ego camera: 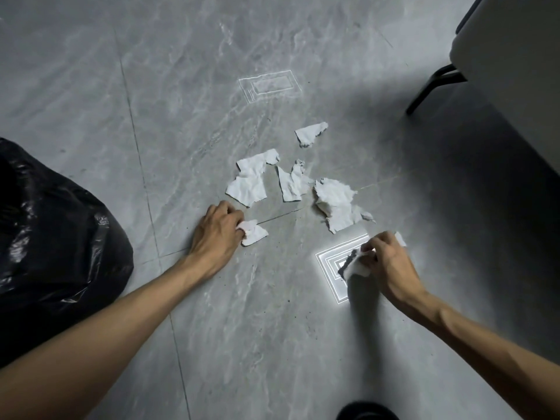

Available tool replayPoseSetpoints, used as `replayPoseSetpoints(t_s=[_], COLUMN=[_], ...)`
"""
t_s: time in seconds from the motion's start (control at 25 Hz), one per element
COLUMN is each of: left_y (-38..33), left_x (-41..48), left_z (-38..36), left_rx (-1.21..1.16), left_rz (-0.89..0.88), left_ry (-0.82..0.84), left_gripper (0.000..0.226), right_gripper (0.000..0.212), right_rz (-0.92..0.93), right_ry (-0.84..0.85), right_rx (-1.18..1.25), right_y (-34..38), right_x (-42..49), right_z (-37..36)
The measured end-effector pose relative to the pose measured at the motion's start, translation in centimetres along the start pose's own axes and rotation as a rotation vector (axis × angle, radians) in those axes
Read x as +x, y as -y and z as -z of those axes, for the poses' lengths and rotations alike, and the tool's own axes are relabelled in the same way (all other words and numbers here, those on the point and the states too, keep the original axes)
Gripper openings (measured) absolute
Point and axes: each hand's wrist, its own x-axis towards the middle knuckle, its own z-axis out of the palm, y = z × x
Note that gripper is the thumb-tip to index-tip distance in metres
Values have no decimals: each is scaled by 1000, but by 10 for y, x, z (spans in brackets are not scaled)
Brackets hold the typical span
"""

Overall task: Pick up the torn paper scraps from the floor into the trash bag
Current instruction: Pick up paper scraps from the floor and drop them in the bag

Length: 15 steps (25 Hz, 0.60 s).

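Note:
Several torn white paper scraps lie on the grey tiled floor: a wide one (250,183), a narrow one (291,184), a crumpled one (338,204) and a small far one (310,133). My left hand (216,234) rests low on the floor, its fingers pinching a small scrap (254,233). My right hand (386,262) is closed around a crumpled scrap (357,266) held just above the floor, with another bit of paper showing behind its knuckles. The black trash bag (51,234) sits at the far left, well clear of both hands.
A pale table or seat (512,65) with a dark metal leg (433,86) stands at the upper right. A dark shoe tip (366,413) shows at the bottom edge. Bright ceiling-light reflections mark the glossy floor (331,268).

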Motion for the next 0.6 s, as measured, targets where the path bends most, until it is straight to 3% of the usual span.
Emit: replayPoseSetpoints(t_s=[0.08, 0.16, 0.28, 0.44, 0.6], left_y=[0, 2, 4, -1, -9], left_x=[0, 3, 7, 12, 10], left_z=[0, 3, 7, 11, 15], left_rx=[-33, 3, 9, -69, -87], left_rz=[-1, 3, 43, 46, 100], left_ry=[-9, -55, -42, 10, 35], left_gripper=[9, 6, 8, 7, 8], right_gripper=[25, 21, 11, 5, 1], right_rz=[-98, -139, -178, -11, -4], right_ry=[-124, -119, -31, 18, 41], right_rx=[-120, -252, -144, 2, 184], right_y=[-9, -20, -17, 4, 34], right_x=[5, 14, 16, 13, 11], right_z=[8, 16, 14, 2, -2])
